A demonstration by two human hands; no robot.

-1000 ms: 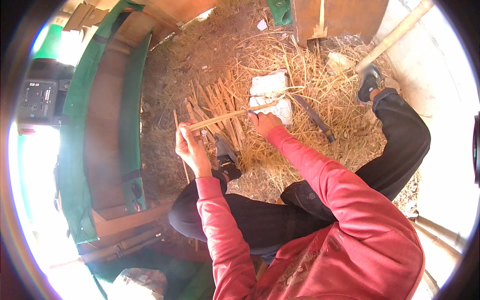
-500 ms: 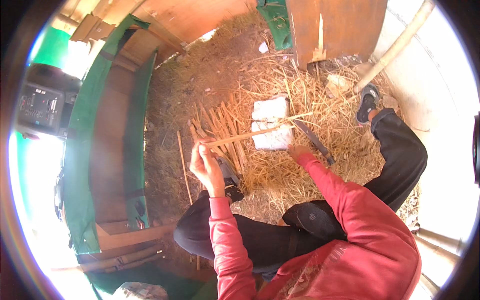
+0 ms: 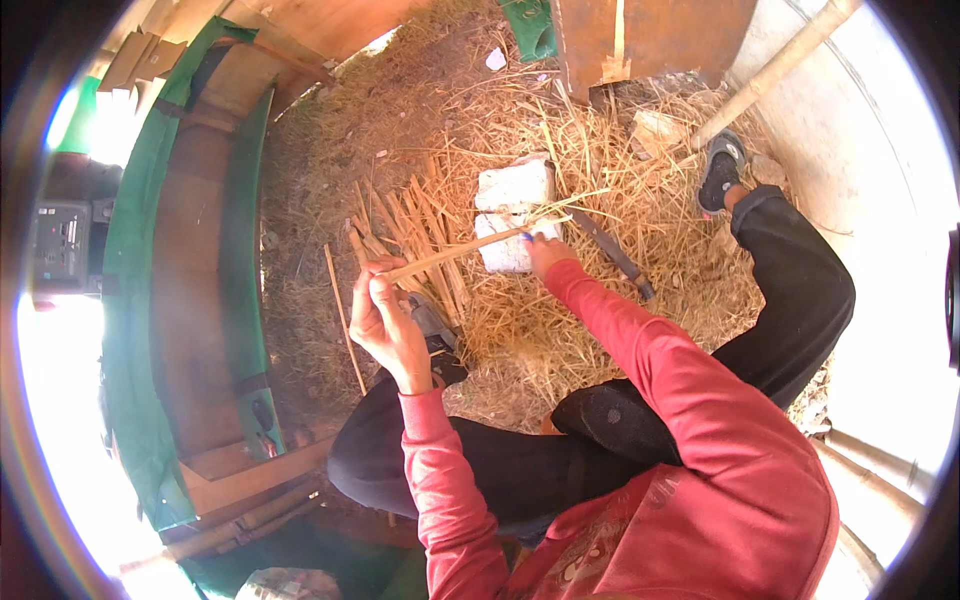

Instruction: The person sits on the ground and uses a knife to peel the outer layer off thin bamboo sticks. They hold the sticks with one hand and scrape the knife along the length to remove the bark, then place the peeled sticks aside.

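Note:
My left hand point(image 3: 391, 328) is closed on one end of a long thin wooden strip point(image 3: 452, 253), pinched between thumb and fingers. The strip slants up to the right, and its far end splays into pale slivers over two white blocks point(image 3: 514, 188). Close to that far end, at the nearer block's right side, my right hand point(image 3: 548, 255) is closed. A small blue bit shows at its fingertips; what it belongs to is too small to tell. Just right of the blocks a large knife point(image 3: 608, 247) with a dark blade lies on the straw.
Split wooden strips point(image 3: 413, 225) lie in a pile beside my left foot. Straw and shavings point(image 3: 520, 335) cover the ground around the blocks. A green-edged wooden trough point(image 3: 190, 300) stands at left. A pole point(image 3: 770, 75) leans against the pale wall at right; a brown board point(image 3: 655, 40) stands behind.
My right hand has moved up and left, from beside the nearer block's lower corner to the strip near its far end. The left hand still grips the strip. The whole view has shifted slightly.

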